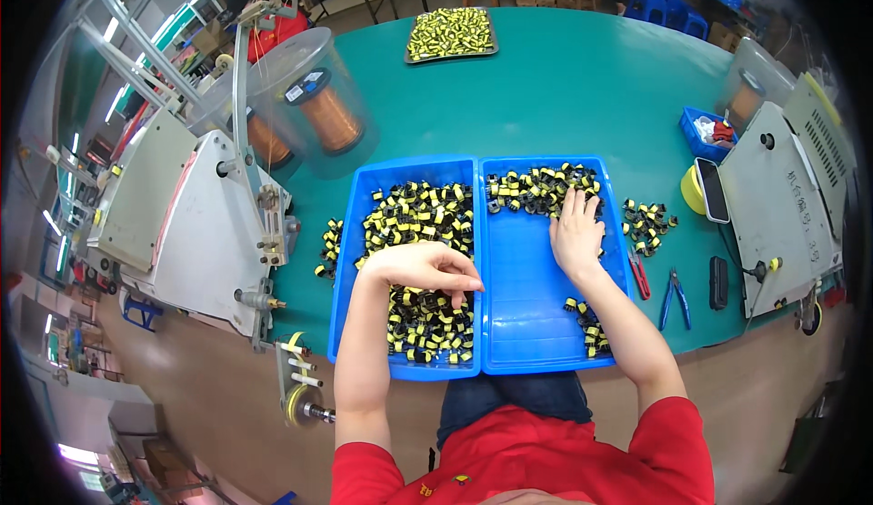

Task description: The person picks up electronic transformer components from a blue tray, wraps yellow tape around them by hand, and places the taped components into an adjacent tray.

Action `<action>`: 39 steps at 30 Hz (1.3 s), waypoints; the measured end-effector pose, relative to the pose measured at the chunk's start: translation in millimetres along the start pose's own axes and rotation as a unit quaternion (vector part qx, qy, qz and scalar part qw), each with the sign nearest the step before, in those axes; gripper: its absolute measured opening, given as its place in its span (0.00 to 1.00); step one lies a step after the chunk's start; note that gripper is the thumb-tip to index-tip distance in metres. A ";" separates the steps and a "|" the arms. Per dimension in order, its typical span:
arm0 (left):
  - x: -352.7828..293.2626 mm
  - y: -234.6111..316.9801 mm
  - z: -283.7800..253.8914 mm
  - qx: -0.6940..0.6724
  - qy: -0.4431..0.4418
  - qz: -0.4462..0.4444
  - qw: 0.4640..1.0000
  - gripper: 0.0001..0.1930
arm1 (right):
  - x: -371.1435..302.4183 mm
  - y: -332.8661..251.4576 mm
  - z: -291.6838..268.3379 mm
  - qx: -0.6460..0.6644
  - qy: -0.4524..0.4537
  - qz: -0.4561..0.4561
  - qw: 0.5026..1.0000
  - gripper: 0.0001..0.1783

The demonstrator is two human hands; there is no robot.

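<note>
Two blue bins stand side by side. The left bin (342,323) is heaped with small black coils wrapped in yellow tape (418,214). Over its middle, near the dividing wall, hovers my left hand (423,267), wrist bent, fingers loosely bent and pointing right; nothing shows in it. The right bin (527,296) has a band of the same coils (536,187) along its far wall and a small cluster (591,330) at its near right corner. My right hand (576,237) lies with fingers stretched forward, fingertips touching the far coils.
Loose coils (647,225), red-handled pliers (639,275) and blue-handled pliers (675,300) lie right of the bins. A tray of yellow pieces (497,41) sits at the far edge. Machines flank the green table (400,123); copper wire spools (332,119) stand at left, a phone (712,189) at right.
</note>
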State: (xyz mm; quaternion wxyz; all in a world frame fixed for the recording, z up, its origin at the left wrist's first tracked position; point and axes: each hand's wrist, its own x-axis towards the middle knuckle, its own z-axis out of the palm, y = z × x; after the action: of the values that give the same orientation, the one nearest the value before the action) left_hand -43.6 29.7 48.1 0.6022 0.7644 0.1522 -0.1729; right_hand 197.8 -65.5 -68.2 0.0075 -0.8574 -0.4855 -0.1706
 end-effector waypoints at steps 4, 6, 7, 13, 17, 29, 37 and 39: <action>5.0 1.2 4.2 -0.047 0.016 0.040 0.998 0.15 | -2.1 -0.3 -10.0 -0.002 0.005 0.006 1.000 0.28; 8.4 2.0 4.7 -0.038 0.079 0.054 0.995 0.15 | -3.8 0.1 -11.0 -0.002 0.006 0.010 1.000 0.30; 12.3 5.0 5.1 -0.034 0.109 0.069 0.991 0.16 | -3.9 1.4 -2.3 0.008 0.002 0.021 1.000 0.32; 19.2 4.0 4.9 -0.105 0.226 0.117 0.961 0.15 | -6.2 -10.7 3.6 -0.058 -0.023 0.014 0.998 0.32; 21.9 2.9 7.5 -0.130 0.260 0.128 0.948 0.16 | -16.7 -16.0 -4.4 -0.054 -0.056 0.001 0.997 0.28; 24.0 4.2 8.3 -0.147 0.302 0.134 0.932 0.16 | -20.4 -23.8 6.0 0.010 -0.007 -0.005 1.000 0.25; 28.4 1.8 8.0 -0.168 0.317 0.128 0.924 0.15 | -24.4 -23.4 11.5 0.119 0.066 -0.073 0.988 0.23; 28.9 2.9 8.5 -0.170 0.322 0.123 0.923 0.14 | -23.5 -22.7 15.8 0.138 0.075 -0.090 0.984 0.22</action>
State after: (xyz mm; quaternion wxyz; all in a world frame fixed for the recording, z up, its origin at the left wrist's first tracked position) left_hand -17.2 21.5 35.9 0.6582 0.6778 0.2698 0.1858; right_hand 172.3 -70.2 -93.6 0.1463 -0.7859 -0.5775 -0.1657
